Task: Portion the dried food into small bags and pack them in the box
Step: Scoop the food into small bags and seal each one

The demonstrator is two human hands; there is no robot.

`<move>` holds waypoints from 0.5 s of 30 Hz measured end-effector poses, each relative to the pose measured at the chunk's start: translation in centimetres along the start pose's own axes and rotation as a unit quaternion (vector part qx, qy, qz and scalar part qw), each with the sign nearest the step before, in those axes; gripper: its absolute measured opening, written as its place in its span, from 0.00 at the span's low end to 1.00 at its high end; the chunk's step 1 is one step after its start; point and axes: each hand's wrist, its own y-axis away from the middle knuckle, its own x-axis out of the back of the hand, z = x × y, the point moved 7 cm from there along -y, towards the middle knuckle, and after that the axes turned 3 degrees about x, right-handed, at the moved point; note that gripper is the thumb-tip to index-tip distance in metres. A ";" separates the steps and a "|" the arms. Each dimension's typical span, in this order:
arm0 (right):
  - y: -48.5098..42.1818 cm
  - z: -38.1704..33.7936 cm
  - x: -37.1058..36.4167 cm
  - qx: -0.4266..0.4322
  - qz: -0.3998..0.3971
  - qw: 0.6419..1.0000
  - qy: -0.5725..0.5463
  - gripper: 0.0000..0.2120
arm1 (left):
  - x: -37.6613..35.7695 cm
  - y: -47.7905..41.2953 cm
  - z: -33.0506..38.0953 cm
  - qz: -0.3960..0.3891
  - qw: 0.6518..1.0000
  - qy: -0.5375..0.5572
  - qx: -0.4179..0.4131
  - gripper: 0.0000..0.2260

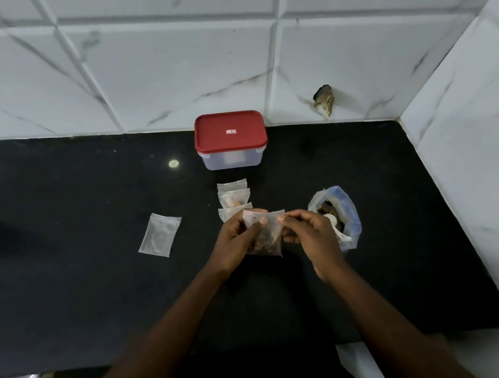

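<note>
Above the black counter I hold a small clear bag (266, 233) with brown dried food in its lower half. My left hand (238, 240) grips its left side, and my right hand (309, 236) pinches its top right corner. Just behind it lie three small bags (232, 196) in an overlapping row. One flat small bag (160, 234) lies alone to the left. A large open plastic bag of dried food (338, 214), with a white scoop inside, stands to the right, behind my right hand. The clear box with a red lid (230, 139) stands shut against the wall.
The black counter (91, 267) runs to white marble-patterned wall tiles at the back and right. A hole (324, 100) breaks the back wall near the corner. A white sheet (360, 368) sits at the counter's front edge on the right.
</note>
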 end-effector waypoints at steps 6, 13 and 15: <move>0.0 -0.2 -2.6 0.017 0.003 1.000 0.010 0.03 | 2.1 1.0 0.1 0.024 0.999 -0.022 -0.018 0.11; 0.5 0.7 -4.7 -0.004 0.003 1.000 -0.007 0.03 | 4.2 1.8 0.1 0.069 0.997 -0.030 -0.036 0.09; 0.6 0.7 -5.1 -0.004 -0.002 1.000 -0.001 0.03 | 4.6 1.9 0.1 0.068 0.996 -0.031 -0.040 0.09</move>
